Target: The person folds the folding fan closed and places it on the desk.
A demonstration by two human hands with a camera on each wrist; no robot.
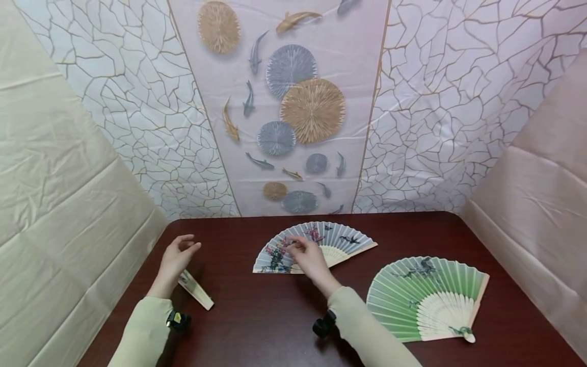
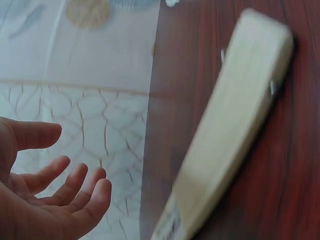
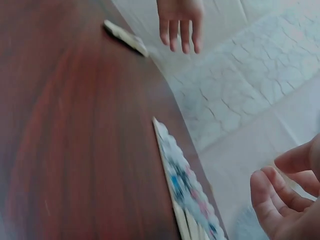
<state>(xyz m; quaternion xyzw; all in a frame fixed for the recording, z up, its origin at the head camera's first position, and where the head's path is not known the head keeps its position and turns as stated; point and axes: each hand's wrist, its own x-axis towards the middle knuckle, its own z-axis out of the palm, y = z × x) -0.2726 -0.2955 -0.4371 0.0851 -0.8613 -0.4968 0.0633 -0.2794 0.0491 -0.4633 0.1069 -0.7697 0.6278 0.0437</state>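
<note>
My left hand (image 1: 178,260) hovers over the table's left side with loosely bent fingers and holds nothing. Just beside it lies a folded hand fan (image 1: 197,290), whose pale wooden guard (image 2: 235,115) fills much of the left wrist view. My right hand (image 1: 308,259) is raised in front of a spread blue-grey fan (image 1: 337,242) with pink blossoms and dark birds, covering part of it. In the right wrist view the thumb and fingers of the right hand (image 3: 290,195) are parted with nothing between them, apart from the fan (image 3: 187,187).
A spread green fan (image 1: 390,300) with a dark picture and pale ribs lies at the right, near my right forearm. All fans rest on a dark red-brown table (image 1: 257,321). Patterned cloth (image 1: 293,168) hangs behind it, with plain cloth at both sides.
</note>
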